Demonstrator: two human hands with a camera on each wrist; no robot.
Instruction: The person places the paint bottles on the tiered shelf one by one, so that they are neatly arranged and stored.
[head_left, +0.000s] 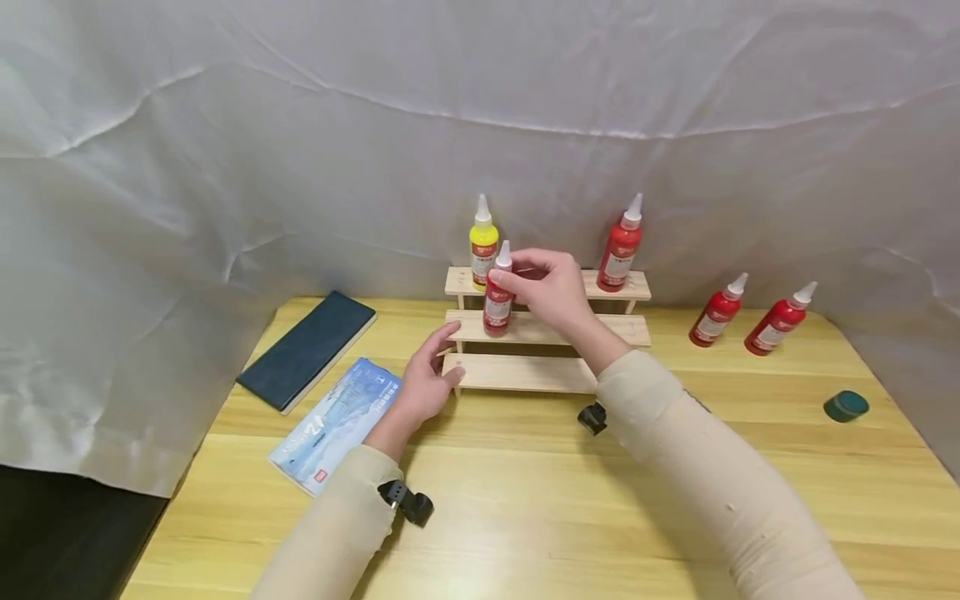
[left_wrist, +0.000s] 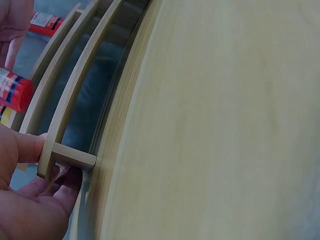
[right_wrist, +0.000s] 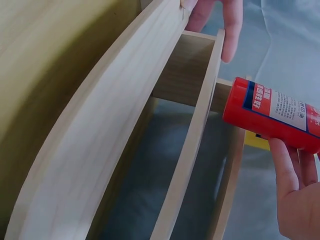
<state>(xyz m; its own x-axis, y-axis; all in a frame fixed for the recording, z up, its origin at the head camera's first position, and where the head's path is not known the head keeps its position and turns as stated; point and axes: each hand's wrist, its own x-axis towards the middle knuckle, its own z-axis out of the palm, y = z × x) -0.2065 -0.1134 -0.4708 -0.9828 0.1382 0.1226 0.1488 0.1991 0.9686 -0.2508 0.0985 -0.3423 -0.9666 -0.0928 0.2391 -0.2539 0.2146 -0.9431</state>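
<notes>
My right hand (head_left: 553, 287) pinches a red squeeze bottle (head_left: 497, 304) with a white pointed nozzle, its base at the left end of the middle step of a three-step wooden rack (head_left: 532, 372). The right wrist view shows that bottle (right_wrist: 280, 112) close to the step; whether it touches cannot be told. With thumb and fingers, my left hand (head_left: 427, 383) grips the rack's left end, around the front step in the left wrist view. A yellow bottle (head_left: 483, 242) stands on the top step at left, and another red bottle (head_left: 621, 250) at its right.
Two red bottles (head_left: 717, 317) (head_left: 778, 325) stand on the table (head_left: 510, 517) right of the rack. Farther right sits a small dark green jar (head_left: 846, 406). A dark notebook (head_left: 307, 350) and a blue booklet (head_left: 337, 425) lie at left. Grey cloth (head_left: 360, 125) hangs behind.
</notes>
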